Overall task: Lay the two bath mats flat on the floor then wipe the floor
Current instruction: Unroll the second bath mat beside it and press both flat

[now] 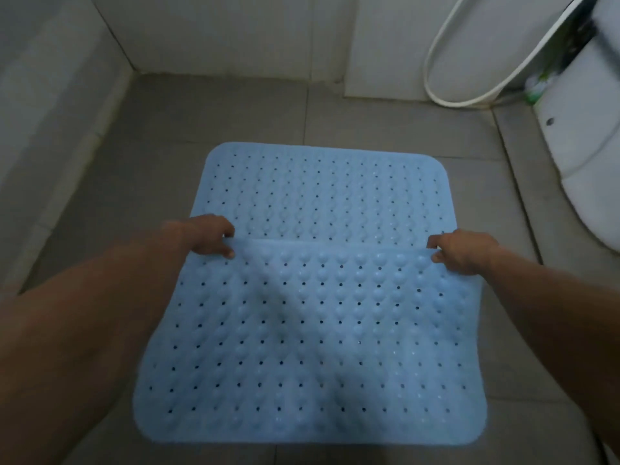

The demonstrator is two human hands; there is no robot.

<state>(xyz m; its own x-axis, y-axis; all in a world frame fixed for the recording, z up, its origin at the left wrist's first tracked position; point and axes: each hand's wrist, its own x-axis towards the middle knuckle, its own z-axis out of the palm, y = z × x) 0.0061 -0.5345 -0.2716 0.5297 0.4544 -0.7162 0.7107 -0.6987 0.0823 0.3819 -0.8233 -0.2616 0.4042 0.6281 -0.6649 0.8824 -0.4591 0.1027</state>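
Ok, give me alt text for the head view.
Both hands, left hand and right hand, pinch the far edge of a near blue bath mat, overlapping a second blue mat flat on grey floor tiles. A white hose hangs right.

Near bath mat (312,347): pale blue, covered in rows of raised round bumps with small dark holes set in a regular grid. Far bath mat (322,189): same pale blue, same dotted grid, bumps fainter. Floor (218,112): grey-brown tiles with darker grout lines. Walls (218,31): off-white tiles. Hose (432,45): white. Toilet (583,139): white.
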